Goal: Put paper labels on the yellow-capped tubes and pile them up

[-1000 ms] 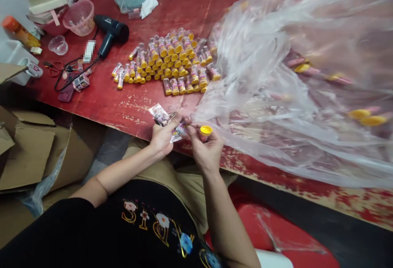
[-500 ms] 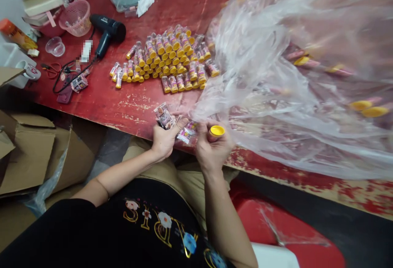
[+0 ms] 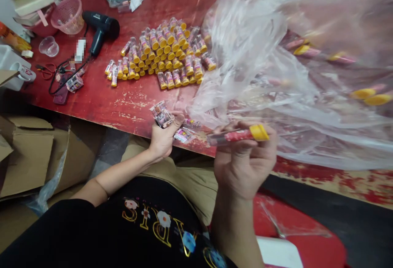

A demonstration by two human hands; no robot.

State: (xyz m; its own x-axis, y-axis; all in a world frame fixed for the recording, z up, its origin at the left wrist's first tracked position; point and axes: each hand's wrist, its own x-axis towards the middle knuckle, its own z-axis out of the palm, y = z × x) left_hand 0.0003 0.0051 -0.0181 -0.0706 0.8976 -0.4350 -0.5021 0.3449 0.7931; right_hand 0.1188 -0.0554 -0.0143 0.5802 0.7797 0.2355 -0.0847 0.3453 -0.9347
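Note:
My right hand (image 3: 245, 165) grips a clear tube with a yellow cap (image 3: 242, 135) and pink contents, lying almost level over the table's front edge. In my left hand (image 3: 164, 139) is a small stack of printed plastic sleeves (image 3: 161, 114), pinched under the thumb. Another printed sleeve (image 3: 184, 134) lies on the table just right of that hand, with more printed film partly hidden behind it. Farther back, a pile of yellow-capped tubes (image 3: 167, 53) lies stacked on its side, most caps facing me.
A large translucent plastic bag (image 3: 245, 55) with more tubes inside covers the right of the red table (image 3: 101, 110). At the left lie a hair dryer (image 3: 100, 30), a pink basket (image 3: 68, 16), red scissors (image 3: 46, 70) and a mug (image 3: 26, 73). Cardboard boxes (image 3: 30, 153) stand below.
My right hand has moved right and turned, so the tube shows from its side instead of its cap end. My left hand keeps the sleeves in nearly the same place.

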